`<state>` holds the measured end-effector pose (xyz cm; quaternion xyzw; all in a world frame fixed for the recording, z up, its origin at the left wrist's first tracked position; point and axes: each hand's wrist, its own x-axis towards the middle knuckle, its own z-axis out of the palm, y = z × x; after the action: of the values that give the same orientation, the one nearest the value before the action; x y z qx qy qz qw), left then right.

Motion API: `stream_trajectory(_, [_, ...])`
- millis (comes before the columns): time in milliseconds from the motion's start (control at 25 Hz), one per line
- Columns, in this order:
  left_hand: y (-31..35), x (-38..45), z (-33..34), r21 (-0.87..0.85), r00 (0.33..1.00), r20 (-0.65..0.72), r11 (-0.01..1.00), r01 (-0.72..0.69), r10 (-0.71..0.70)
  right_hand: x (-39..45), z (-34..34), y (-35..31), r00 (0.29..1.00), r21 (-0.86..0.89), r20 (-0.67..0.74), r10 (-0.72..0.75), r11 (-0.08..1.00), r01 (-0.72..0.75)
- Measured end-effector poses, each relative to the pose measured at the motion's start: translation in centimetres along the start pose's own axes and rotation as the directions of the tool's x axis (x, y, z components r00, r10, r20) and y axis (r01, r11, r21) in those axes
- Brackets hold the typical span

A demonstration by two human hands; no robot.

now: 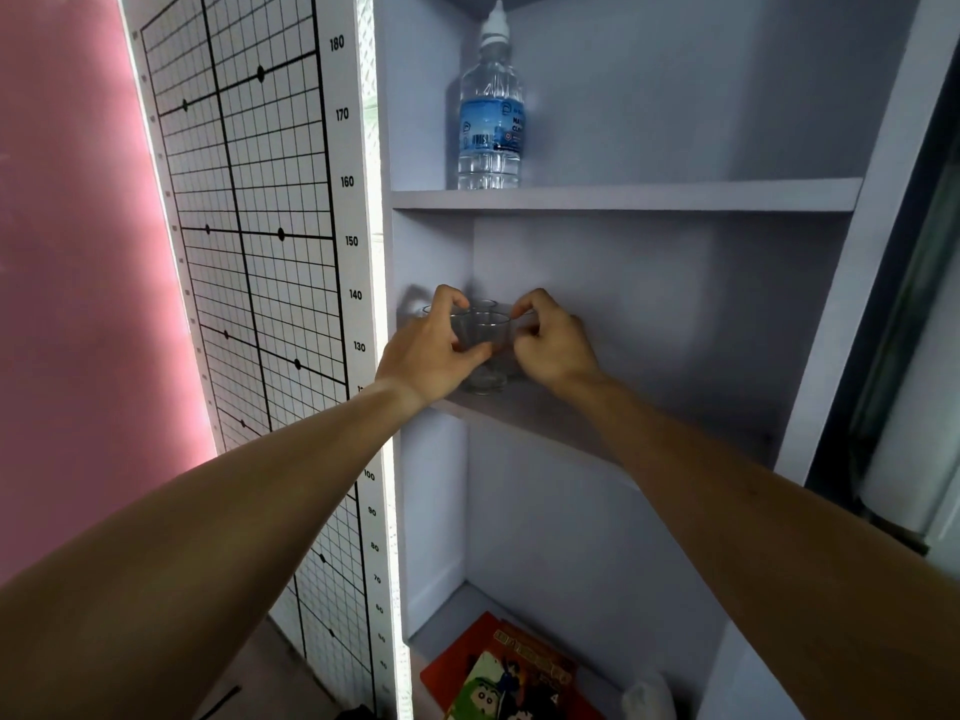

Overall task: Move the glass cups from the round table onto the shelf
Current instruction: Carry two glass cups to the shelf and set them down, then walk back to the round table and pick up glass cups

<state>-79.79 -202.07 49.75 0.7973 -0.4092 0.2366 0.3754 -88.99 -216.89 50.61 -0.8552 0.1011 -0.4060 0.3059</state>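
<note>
A clear glass cup (482, 337) stands at the left end of the middle shelf board (550, 426) of a pale lilac shelf unit. My left hand (426, 356) wraps it from the left, thumb across its front. From the right, my right hand (553, 345) curls in with fingertips pinched at the rim of a second glass, which is mostly hidden behind the hand. The rims of more glass cups (484, 305) show behind the front one, close to the back corner. The round table is out of view.
A water bottle (490, 111) stands on the shelf above, at its left. On the bottom shelf lie colourful books (498, 672) and a white object (647, 693). A height chart with a grid (260, 252) covers the wall to the left.
</note>
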Motion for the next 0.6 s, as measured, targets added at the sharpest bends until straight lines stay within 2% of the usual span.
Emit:
stream_trajectory(80, [0.0, 0.0, 0.0, -0.010, 1.000, 0.006, 1.000, -0.006, 0.006, -0.3, -0.1, -0.2, 1.000, 0.002, -0.007, 0.005, 1.000, -0.005])
stream_trajectory(200, [-0.2, -0.5, -0.4, -0.022, 0.999, 0.020, 0.999, -0.027, 0.027, -0.9, -0.2, -1.1, 0.994, 0.020, -0.096, -0.049, 0.999, 0.051])
stream_trajectory(360, [-2.1, -2.6, -2.3, 0.005, 0.999, -0.034, 1.000, -0.013, 0.013, -2.7, 0.7, -3.7, 0.942, 0.029, -0.165, -0.291, 0.953, 0.300])
stream_trajectory(480, [-5.4, -5.2, -4.1, 0.074, 0.993, -0.100, 0.995, 0.072, -0.065, -5.0, 3.3, -5.3, 0.891, 0.063, -0.098, -0.444, 0.891, 0.450])
stream_trajectory(600, [-9.8, -10.5, -5.1, 0.157, 0.974, -0.017, 0.961, 0.226, -0.226, -9.1, 7.9, -4.6, 0.870, 0.101, 0.067, -0.488, 0.871, 0.480])
